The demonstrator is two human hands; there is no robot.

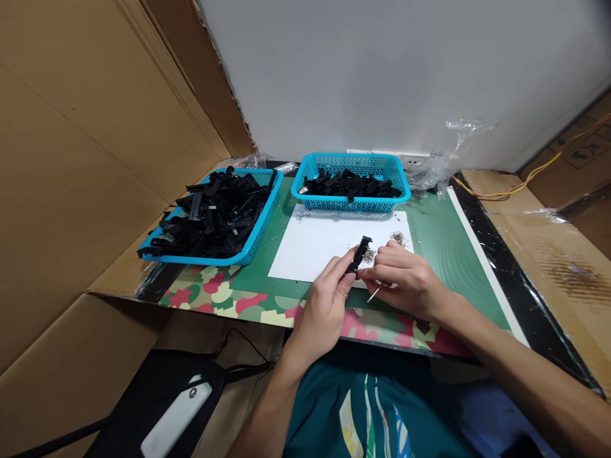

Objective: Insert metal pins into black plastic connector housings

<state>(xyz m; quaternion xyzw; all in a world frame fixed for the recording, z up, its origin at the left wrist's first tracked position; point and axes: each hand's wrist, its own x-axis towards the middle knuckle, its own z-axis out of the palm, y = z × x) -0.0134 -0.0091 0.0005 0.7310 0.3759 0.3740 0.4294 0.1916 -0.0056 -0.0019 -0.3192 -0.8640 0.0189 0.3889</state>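
My left hand (330,294) is closed around a narrow black plastic part (361,251), held tilted above the front of a white sheet (329,238). Against the lower end of that part are the fingertips of my right hand (405,277). A thin, light-coloured metal tool (375,293) sticks out below the right hand, which is closed on it; its kind is too small to make out. Just behind the hands, small brownish metal pieces (368,255) lie in a pile on the sheet, and a second pile (398,238) is further right.
A blue basket (258,232) heaped with black plastic parts stands at the left. Another blue basket (351,205) with similar parts is at the back. Clear plastic bags (436,168) lie by the wall. Cardboard (95,127) walls in the left side; yellow wires (518,188) run at the right.
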